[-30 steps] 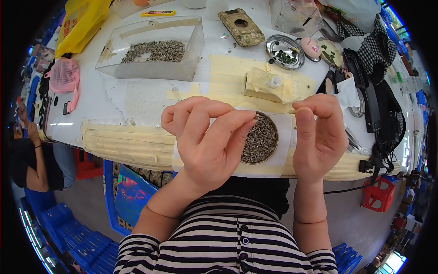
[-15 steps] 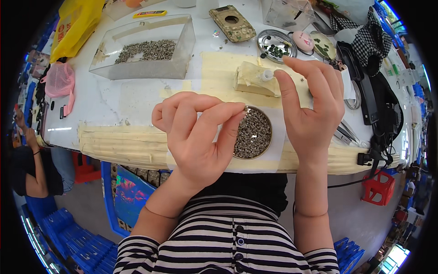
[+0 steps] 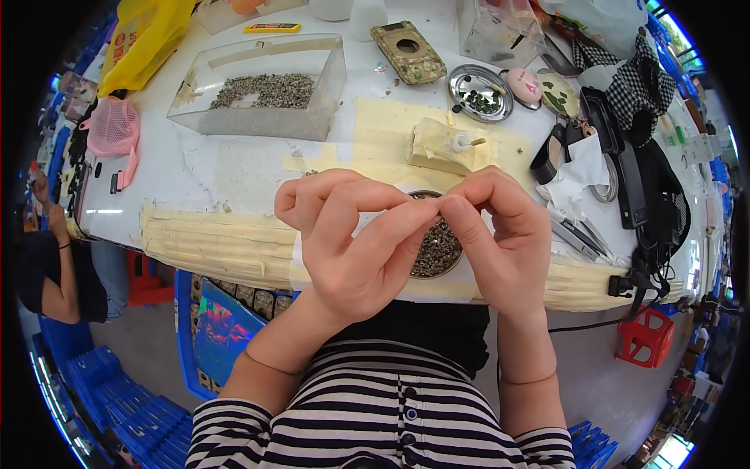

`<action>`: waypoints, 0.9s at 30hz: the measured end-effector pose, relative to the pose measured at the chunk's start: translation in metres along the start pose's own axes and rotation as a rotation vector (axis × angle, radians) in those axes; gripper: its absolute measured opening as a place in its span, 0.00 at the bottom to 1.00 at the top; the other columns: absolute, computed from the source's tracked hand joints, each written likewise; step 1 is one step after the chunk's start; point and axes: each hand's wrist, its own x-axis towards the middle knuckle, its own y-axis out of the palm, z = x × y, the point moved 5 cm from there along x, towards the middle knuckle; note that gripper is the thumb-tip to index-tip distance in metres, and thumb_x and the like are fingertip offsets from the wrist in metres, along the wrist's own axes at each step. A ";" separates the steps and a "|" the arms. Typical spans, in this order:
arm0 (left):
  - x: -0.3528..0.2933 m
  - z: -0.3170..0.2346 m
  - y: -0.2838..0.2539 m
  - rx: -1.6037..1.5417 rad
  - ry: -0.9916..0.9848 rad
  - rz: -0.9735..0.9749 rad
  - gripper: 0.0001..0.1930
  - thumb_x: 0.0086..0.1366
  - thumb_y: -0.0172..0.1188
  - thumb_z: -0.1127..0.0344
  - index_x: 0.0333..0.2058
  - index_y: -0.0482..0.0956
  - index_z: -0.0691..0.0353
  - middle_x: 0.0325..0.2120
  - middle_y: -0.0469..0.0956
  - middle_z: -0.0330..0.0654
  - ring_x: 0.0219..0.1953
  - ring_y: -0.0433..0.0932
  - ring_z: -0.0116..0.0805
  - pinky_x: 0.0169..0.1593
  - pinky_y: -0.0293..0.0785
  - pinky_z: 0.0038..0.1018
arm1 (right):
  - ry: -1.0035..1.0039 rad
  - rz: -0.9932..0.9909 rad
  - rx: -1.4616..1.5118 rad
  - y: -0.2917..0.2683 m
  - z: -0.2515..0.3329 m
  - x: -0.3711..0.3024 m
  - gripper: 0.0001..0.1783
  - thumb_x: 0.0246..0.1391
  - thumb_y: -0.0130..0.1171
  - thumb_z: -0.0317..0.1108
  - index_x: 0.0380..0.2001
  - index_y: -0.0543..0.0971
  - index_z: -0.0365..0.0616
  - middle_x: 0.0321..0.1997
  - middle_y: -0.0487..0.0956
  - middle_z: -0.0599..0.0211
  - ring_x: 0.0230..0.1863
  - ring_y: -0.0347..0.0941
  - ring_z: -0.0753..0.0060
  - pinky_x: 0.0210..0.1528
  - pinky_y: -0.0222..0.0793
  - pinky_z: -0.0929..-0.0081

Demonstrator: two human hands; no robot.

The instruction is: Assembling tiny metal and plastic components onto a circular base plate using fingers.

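My left hand [image 3: 344,242] and my right hand [image 3: 500,242] meet fingertip to fingertip, each in a closed pinch. Whatever lies between the fingertips is too small to make out. Just below and behind them is a round dish [image 3: 439,252] full of small grey metal-looking pieces, partly hidden by my fingers. Beyond the dish sits a block wrapped in cream tape [image 3: 431,147]. It carries a small white nozzle-like piece [image 3: 461,142] with a thin brownish stick [image 3: 477,142] pointing right.
A clear bin [image 3: 258,125] of similar grey pieces stands back left. Farther back are a camouflage case [image 3: 428,69] and a metal dish [image 3: 500,80] with dark green bits. Tweezers [image 3: 576,237] lie right. A blue crate [image 3: 184,328] is below the table's left side; another person sits far left.
My right hand has come down and left from beside the white nozzle to meet my left fingertips, its open thumb and finger closing to a pinch. The whole view has shifted slightly.
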 end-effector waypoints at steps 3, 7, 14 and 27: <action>0.000 0.000 0.002 0.036 -0.001 -0.011 0.13 0.47 0.74 0.69 0.34 0.85 0.51 0.31 0.76 0.28 0.39 0.71 0.32 0.46 0.53 0.34 | -0.217 -0.084 -0.267 -0.001 0.011 0.001 0.06 0.50 0.70 0.26 0.30 0.83 0.38 0.26 0.77 0.69 0.27 0.70 0.72 0.29 0.65 0.77; 0.003 0.001 0.005 0.053 -0.046 -0.009 0.13 0.47 0.74 0.70 0.33 0.84 0.52 0.31 0.76 0.29 0.39 0.71 0.33 0.46 0.53 0.34 | -0.595 -0.264 -0.632 0.006 0.026 -0.008 0.12 0.42 0.73 0.25 0.34 0.85 0.40 0.28 0.79 0.68 0.28 0.72 0.66 0.30 0.67 0.74; 0.001 0.007 0.002 -0.009 -0.106 0.018 0.12 0.48 0.73 0.71 0.34 0.84 0.53 0.31 0.76 0.30 0.39 0.72 0.33 0.47 0.54 0.34 | -0.481 -0.153 -0.424 0.009 0.017 -0.010 0.18 0.43 0.72 0.21 0.41 0.87 0.40 0.33 0.83 0.65 0.30 0.76 0.67 0.32 0.71 0.75; 0.005 -0.002 -0.001 -0.030 -0.039 0.111 0.12 0.52 0.71 0.76 0.36 0.84 0.56 0.31 0.77 0.35 0.38 0.71 0.38 0.45 0.65 0.31 | -0.093 -0.067 -0.038 -0.002 -0.003 -0.010 0.08 0.49 0.71 0.22 0.35 0.85 0.37 0.31 0.83 0.65 0.29 0.76 0.75 0.33 0.71 0.79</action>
